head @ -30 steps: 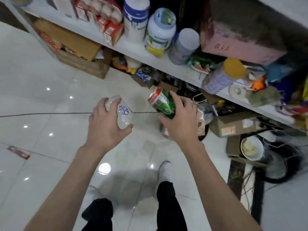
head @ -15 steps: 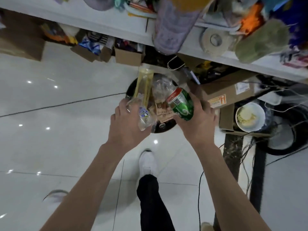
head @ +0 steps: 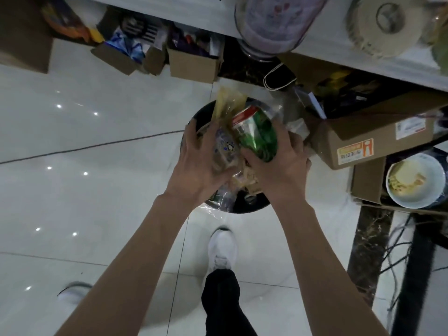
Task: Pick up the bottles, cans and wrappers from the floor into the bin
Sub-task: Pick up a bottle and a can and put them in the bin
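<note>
Both hands have moved over the bin (head: 242,207): left hand (head: 194,170) grips the bottle (head: 224,147), right hand (head: 278,170) grips the can (head: 257,134).

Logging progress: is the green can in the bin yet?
Out: the right hand grips the green can over the bin.

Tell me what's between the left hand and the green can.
In the head view, the clear bottle the left hand grips lies there, right beside the green can held by the right hand, above the bin.
</note>
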Demonstrator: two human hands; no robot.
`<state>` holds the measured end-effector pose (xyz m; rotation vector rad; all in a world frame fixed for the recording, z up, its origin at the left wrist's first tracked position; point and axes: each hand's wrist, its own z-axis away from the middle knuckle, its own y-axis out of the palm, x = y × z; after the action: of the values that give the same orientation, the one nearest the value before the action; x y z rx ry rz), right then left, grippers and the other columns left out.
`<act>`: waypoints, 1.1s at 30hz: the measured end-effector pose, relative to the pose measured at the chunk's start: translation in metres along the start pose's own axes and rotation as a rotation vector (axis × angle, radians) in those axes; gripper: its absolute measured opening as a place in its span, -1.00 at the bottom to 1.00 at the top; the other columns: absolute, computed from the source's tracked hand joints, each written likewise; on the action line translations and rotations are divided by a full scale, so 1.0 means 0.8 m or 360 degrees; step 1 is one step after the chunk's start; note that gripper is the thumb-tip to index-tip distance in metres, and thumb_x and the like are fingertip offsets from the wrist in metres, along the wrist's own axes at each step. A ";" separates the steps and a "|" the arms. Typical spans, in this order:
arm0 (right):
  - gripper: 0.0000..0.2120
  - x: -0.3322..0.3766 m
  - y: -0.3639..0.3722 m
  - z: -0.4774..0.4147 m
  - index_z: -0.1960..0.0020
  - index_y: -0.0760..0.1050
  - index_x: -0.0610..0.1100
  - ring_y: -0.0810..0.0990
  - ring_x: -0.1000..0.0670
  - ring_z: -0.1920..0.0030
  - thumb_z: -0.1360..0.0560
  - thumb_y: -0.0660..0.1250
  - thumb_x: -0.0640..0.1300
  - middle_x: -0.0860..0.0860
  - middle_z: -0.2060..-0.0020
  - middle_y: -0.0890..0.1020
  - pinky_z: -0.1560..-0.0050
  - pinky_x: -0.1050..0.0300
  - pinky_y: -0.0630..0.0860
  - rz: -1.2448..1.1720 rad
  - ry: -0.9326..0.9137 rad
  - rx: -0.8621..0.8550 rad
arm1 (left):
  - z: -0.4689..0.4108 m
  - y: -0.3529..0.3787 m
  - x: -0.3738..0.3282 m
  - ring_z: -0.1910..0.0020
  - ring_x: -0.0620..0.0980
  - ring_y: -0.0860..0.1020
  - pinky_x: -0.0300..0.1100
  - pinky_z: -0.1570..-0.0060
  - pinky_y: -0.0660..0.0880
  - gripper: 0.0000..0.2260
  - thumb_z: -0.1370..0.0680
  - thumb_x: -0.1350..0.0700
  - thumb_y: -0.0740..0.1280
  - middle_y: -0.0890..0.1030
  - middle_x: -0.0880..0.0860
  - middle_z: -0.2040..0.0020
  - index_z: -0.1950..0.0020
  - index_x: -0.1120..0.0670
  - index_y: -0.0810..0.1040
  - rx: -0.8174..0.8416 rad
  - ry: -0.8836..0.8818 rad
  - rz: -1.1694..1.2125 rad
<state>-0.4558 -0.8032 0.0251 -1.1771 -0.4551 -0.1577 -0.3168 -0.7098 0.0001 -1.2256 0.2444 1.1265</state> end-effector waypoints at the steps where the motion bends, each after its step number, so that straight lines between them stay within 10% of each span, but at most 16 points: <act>1: -0.29 0.000 0.006 0.001 -0.51 0.23 0.14 0.38 -0.18 -0.35 -0.44 0.39 0.24 -0.07 -0.36 0.42 -0.33 -0.15 0.28 -0.0004 -0.0024 -0.0017 | 0.001 0.000 0.001 -0.57 0.14 -0.02 0.14 -0.43 0.26 -0.10 -0.37 -0.23 0.48 -0.01 0.16 -0.58 -0.57 -0.13 0.06 0.0005 0.0005 -0.0035; 12: -0.46 -0.019 0.055 -0.002 -0.44 0.43 -0.09 0.51 -0.26 -0.15 -0.50 0.35 0.02 -0.20 -0.17 0.52 -0.11 -0.17 0.48 -0.0053 -0.0170 -0.0202 | -0.019 0.023 0.033 -0.57 0.16 -0.06 0.14 -0.37 0.29 -0.12 -0.43 -0.24 0.42 -0.15 0.12 -0.60 -0.59 -0.11 0.00 0.0066 0.0039 -0.0188; 33: -0.43 0.032 -0.019 0.034 -0.48 0.34 -0.06 0.40 -0.25 -0.30 -0.53 0.35 0.08 -0.18 -0.33 0.44 -0.22 -0.17 0.36 0.0097 -0.0163 -0.0108 | 0.040 -0.055 -0.007 -0.45 0.32 0.25 0.16 -0.39 0.25 -0.11 -0.40 -0.36 0.36 0.20 0.33 -0.51 -0.53 0.14 0.20 -0.0138 0.0167 -0.0687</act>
<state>-0.4456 -0.7808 0.0569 -1.2684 -0.5065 -0.0610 -0.2976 -0.6823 0.0436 -1.3379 0.0055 0.7055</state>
